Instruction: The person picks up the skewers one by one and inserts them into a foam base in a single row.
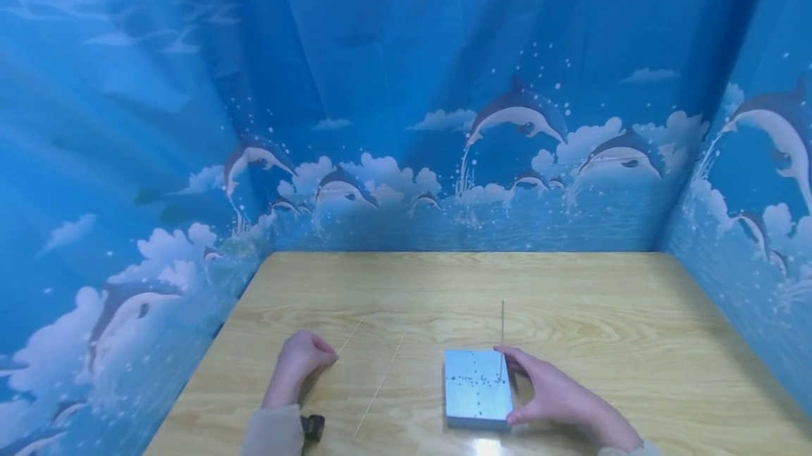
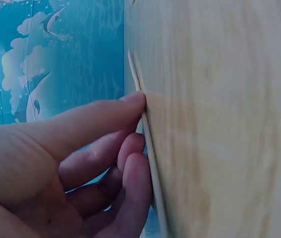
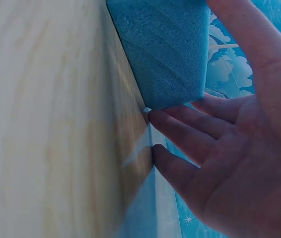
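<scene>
My left hand (image 1: 303, 361) pinches a thin wooden stick (image 1: 351, 336) close to the tabletop. In the left wrist view the thumb presses on this stick (image 2: 153, 166), with the other fingers curled beside it. To the right sits a light blue foam block (image 1: 477, 389), its top dotted with small dark holes. A second stick (image 1: 503, 322) stands upright near the block's far right corner. My right hand (image 1: 558, 392) holds the block by its right side, thumb at the near corner and index finger at the far one. In the right wrist view, the other fingers extend below the foam block (image 3: 168, 54).
Another thin stick (image 1: 380, 384) lies on the wooden table (image 1: 603, 301) between the left hand and the block. A black object (image 1: 313, 427) is at the left wrist. Blue dolphin-print curtains (image 1: 380, 89) surround the table at the back and sides.
</scene>
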Action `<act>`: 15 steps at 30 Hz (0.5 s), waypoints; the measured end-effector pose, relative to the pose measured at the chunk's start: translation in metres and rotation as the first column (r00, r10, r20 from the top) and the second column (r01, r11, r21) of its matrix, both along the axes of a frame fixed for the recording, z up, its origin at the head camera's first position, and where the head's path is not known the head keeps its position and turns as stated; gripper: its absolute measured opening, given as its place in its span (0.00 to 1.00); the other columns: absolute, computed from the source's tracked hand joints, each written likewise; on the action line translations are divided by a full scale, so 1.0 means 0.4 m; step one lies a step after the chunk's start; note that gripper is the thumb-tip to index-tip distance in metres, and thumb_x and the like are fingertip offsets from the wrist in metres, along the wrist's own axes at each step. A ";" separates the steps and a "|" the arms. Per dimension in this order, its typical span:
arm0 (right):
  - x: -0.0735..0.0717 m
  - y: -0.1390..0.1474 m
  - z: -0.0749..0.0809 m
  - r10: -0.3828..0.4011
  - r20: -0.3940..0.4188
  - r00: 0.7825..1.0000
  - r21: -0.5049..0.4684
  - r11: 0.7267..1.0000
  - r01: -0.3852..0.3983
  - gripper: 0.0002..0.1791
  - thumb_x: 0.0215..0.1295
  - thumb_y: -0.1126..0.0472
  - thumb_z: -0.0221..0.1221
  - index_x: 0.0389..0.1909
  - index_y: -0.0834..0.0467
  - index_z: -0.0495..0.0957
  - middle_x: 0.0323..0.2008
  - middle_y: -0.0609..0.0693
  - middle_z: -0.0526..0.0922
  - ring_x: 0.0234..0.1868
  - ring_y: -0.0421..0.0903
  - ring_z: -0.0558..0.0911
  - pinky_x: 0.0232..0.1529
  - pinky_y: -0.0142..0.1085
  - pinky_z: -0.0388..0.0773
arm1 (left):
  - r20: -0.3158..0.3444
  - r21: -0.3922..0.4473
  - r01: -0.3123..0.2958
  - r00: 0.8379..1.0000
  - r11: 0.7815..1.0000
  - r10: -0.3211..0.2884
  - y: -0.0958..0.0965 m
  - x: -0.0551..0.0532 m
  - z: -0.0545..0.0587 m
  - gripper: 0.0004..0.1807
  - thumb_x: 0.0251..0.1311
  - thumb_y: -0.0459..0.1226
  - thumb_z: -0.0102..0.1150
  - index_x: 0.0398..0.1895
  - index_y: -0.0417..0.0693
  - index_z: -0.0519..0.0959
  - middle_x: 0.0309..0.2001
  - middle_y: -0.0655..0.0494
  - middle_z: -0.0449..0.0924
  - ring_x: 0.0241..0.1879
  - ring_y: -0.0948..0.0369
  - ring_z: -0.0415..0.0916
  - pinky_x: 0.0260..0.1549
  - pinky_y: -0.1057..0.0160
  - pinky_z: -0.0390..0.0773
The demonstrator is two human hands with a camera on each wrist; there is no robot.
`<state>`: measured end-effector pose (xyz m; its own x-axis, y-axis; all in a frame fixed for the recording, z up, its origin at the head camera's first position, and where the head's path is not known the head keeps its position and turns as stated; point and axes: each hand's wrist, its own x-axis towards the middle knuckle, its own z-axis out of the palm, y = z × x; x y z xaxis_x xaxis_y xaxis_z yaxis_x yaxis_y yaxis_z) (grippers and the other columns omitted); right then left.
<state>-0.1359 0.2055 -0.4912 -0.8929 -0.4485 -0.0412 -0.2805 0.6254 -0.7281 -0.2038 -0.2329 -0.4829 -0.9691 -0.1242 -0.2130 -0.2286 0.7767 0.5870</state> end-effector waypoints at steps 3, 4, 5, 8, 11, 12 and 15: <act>-0.001 -0.001 0.000 -0.003 0.003 1.000 0.000 1.000 0.003 0.67 0.34 0.36 0.75 0.73 0.64 0.56 0.68 0.63 0.69 0.68 0.64 0.70 0.69 0.68 0.57 | 0.000 0.010 0.003 1.000 1.000 -0.003 -0.006 0.002 0.004 0.06 0.45 0.36 0.72 0.27 0.45 0.85 0.30 0.53 0.85 0.33 0.56 0.80 0.47 0.48 0.82; -0.001 -0.002 0.000 -0.001 0.003 1.000 -0.001 1.000 0.001 0.66 0.35 0.37 0.75 0.73 0.65 0.56 0.68 0.64 0.69 0.68 0.64 0.70 0.69 0.68 0.57 | 0.002 0.023 0.005 1.000 1.000 -0.005 -0.010 0.002 0.005 0.06 0.45 0.36 0.72 0.27 0.44 0.85 0.31 0.52 0.85 0.33 0.56 0.79 0.46 0.49 0.82; -0.001 -0.002 -0.001 0.000 0.003 1.000 -0.002 1.000 0.000 0.66 0.35 0.37 0.75 0.73 0.65 0.56 0.68 0.64 0.69 0.68 0.64 0.70 0.69 0.68 0.57 | 0.010 0.044 0.003 1.000 0.999 -0.003 -0.014 0.002 0.005 0.07 0.46 0.36 0.72 0.28 0.43 0.85 0.31 0.52 0.85 0.33 0.56 0.79 0.44 0.50 0.83; -0.001 -0.002 -0.003 0.003 -0.001 1.000 -0.004 1.000 -0.003 0.66 0.35 0.37 0.75 0.73 0.65 0.57 0.68 0.64 0.70 0.68 0.64 0.70 0.69 0.68 0.57 | 0.030 0.119 -0.018 0.999 0.993 0.014 -0.027 0.003 0.010 0.10 0.47 0.36 0.72 0.33 0.40 0.84 0.33 0.49 0.84 0.34 0.56 0.79 0.39 0.54 0.83; -0.001 0.000 -0.004 0.001 -0.012 1.000 -0.005 1.000 -0.001 0.67 0.33 0.37 0.75 0.73 0.66 0.57 0.68 0.63 0.70 0.67 0.64 0.70 0.69 0.67 0.58 | 0.044 0.213 -0.041 0.999 0.976 0.032 -0.037 0.006 0.020 0.14 0.50 0.35 0.70 0.38 0.35 0.83 0.37 0.46 0.84 0.35 0.56 0.80 0.37 0.58 0.85; -0.001 0.001 -0.005 0.001 -0.016 1.000 -0.006 1.000 -0.001 0.67 0.33 0.37 0.75 0.72 0.66 0.57 0.67 0.63 0.70 0.67 0.64 0.71 0.69 0.67 0.58 | 0.042 0.241 -0.046 0.998 0.969 0.037 -0.039 0.007 0.024 0.15 0.51 0.34 0.70 0.39 0.34 0.82 0.38 0.45 0.84 0.36 0.56 0.80 0.37 0.59 0.85; -0.002 0.003 -0.004 0.007 -0.030 1.000 -0.011 1.000 -0.008 0.67 0.33 0.37 0.75 0.72 0.67 0.57 0.67 0.64 0.70 0.66 0.65 0.71 0.69 0.67 0.58 | 0.032 0.317 -0.054 0.998 0.947 0.046 -0.045 0.011 0.036 0.15 0.53 0.33 0.68 0.42 0.30 0.81 0.40 0.42 0.84 0.36 0.58 0.81 0.39 0.60 0.87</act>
<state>-0.1368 0.2065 -0.4928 -0.8902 -0.4555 -0.0093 -0.3071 0.6149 -0.7264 -0.1995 -0.2508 -0.4684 -0.9577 -0.0946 -0.2719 -0.2790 0.5378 0.7956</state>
